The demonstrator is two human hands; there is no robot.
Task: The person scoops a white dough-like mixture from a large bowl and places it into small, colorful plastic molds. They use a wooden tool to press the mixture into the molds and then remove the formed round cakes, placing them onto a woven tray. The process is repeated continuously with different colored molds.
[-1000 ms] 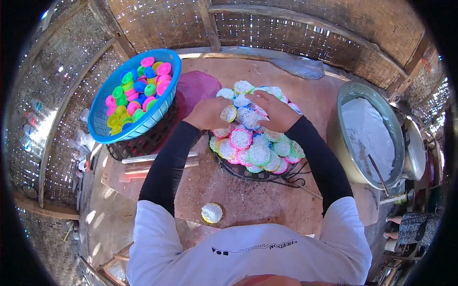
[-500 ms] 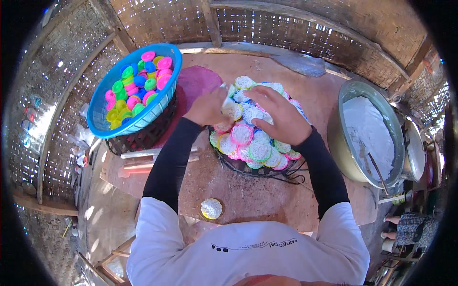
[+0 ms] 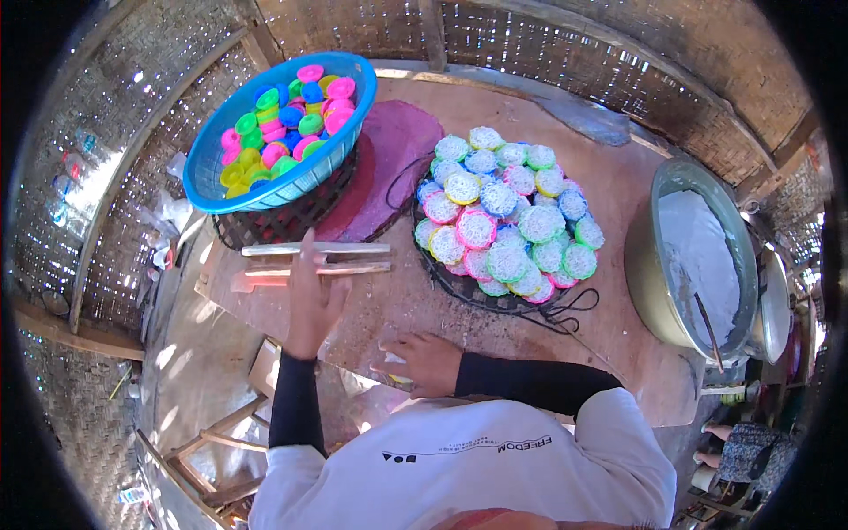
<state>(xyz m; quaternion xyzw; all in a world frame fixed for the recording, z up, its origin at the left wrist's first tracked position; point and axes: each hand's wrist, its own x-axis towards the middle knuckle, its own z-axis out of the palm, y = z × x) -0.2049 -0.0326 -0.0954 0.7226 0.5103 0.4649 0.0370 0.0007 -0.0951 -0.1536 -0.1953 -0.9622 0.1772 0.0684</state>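
Note:
My right hand is at the table's front edge, fingers closed around a small yellow-rimmed cup with white filling, which it mostly covers. My left hand reaches over the wooden sticks at the left of the table, fingers stretched out. Whether it touches them I cannot tell. Beyond my hands a dark woven basket holds a heap of filled cups, white and grainy on top with pink, green, blue and yellow rims.
At the back left, a blue plastic basin of bright cups tilts on a dark basket. Beside it lies a purple-pink surface. A large metal pot with white contents and a stick stands at the right. A person is at the far right.
Both hands have left the heap of filled cups. My left hand has come back over the sticks; my right hand has moved to the single cup at the front edge and taken hold of it.

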